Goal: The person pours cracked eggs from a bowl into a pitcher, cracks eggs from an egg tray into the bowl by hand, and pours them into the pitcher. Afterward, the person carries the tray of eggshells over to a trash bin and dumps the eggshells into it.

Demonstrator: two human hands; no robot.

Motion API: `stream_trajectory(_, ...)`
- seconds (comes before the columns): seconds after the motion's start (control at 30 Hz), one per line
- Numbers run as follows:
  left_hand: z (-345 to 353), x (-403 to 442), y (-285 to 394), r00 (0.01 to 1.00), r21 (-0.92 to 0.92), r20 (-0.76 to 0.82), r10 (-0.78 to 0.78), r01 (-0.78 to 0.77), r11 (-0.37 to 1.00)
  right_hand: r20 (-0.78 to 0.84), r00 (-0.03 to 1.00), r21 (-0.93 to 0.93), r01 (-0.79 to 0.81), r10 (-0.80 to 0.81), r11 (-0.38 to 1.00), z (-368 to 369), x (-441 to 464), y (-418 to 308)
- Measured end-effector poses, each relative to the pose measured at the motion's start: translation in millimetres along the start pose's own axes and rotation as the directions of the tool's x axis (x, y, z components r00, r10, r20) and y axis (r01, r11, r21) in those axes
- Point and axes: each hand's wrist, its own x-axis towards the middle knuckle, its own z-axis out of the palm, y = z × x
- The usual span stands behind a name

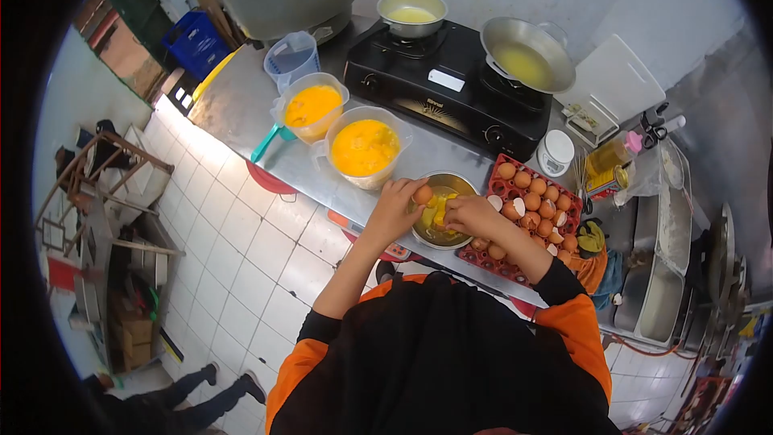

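Note:
Over the near left rim of a metal bowl [443,245], my left hand [392,211] is closed with a brown egg [423,194] in its fingers. Raw eggs [439,208] with yellow yolks lie in the bowl. My right hand [475,216] reaches over the bowl's right side, fingers bent together and pointing down; what they hold, if anything, is hidden. Beside that hand is a red egg tray [497,185] with whole brown eggs and broken shells. Left of the bowl stand two clear plastic jugs of beaten egg, the nearer jug [376,180] and the farther jug [342,94].
Behind the bowl, a black gas stove [386,80] carries a pot [413,28] and a wok [555,72]. A white kitchen scale [555,153] stands near the tray. A turquoise handle [264,145] juts over the counter edge. Another person's legs [213,407] show lower left.

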Motion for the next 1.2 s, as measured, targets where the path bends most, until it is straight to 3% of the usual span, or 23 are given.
stream_trajectory(0.07,0,-2,-4,0.999,-0.017,-0.028,0.019,-0.02,1.0,0.034,0.993,0.236,-0.122,0.117,0.964,-11,-5,-4)
stream_trajectory(0.13,-2,-3,-4,1.0,-0.038,-0.009,-0.014,0.014,0.999,0.023,0.991,0.54,-0.121,0.129,0.833,-7,-6,7)
stream_trajectory(0.17,-3,-3,-3,1.0,-0.049,0.002,-0.03,0.03,0.998,0.019,0.99,0.672,-0.115,0.139,0.732,-6,-9,13)
stream_trajectory(0.27,-4,-1,0,0.999,-0.086,-0.017,-0.032,0.03,0.996,0.246,0.93,0.868,-0.336,0.272,0.366,-13,-17,23)
stream_trajectory(0.37,-3,3,-1,0.999,-0.106,-0.025,-0.02,0.018,0.994,0.247,0.919,0.966,-0.207,0.309,-0.157,-9,-29,33)
stream_trajectory(0.47,-7,7,5,1.0,-0.105,-0.016,-0.022,0.021,0.994,0.113,0.956,0.951,-0.025,0.269,-0.309,-18,-30,24)
stream_trajectory(0.57,-11,11,11,1.0,-0.128,-0.028,0.003,-0.006,0.992,0.016,0.939,0.899,0.136,0.342,-0.416,-26,-29,9)
stream_trajectory(0.67,-15,14,22,0.999,-0.097,-0.046,0.016,-0.02,0.995,0.045,0.918,0.945,0.089,0.394,-0.314,-23,-31,11)
stream_trajectory(0.7,-13,13,20,1.0,-0.064,-0.013,0.0,-0.001,0.998,0.088,0.884,0.993,-0.039,0.459,-0.114,-23,-32,9)
stream_trajectory(0.77,-1,10,11,0.998,-0.001,0.051,-0.029,0.029,1.0,0.116,0.788,0.907,-0.333,0.605,0.26,-21,-35,1)
stream_trajectory(0.8,8,8,11,0.998,-0.038,0.065,-0.024,0.026,0.999,-0.042,0.76,0.847,-0.317,0.649,0.426,-14,-40,-3)
stream_trajectory(0.9,30,15,22,0.993,-0.178,0.119,-0.024,0.045,0.983,-0.281,0.706,0.725,-0.288,0.65,0.626,-14,-75,-11)
stream_trajectory(0.97,52,31,47,0.984,-0.322,0.175,-0.046,0.101,0.941,-0.314,0.603,0.73,-0.341,0.734,0.592,-32,-103,-22)
stream_trajectory(1.07,83,65,72,0.973,-0.268,0.228,-0.03,0.093,0.959,-0.365,0.475,0.679,-0.452,0.801,0.578,-53,-140,-25)
stream_trajectory(1.17,116,86,70,0.926,-0.012,0.368,0.082,-0.083,0.996,-0.359,0.401,0.627,-0.566,0.843,0.536,-64,-165,-26)
stream_trajectory(1.2,117,86,73,0.933,-0.021,0.333,0.136,-0.137,0.99,-0.344,0.369,0.608,-0.613,0.863,0.505,-61,-171,-22)
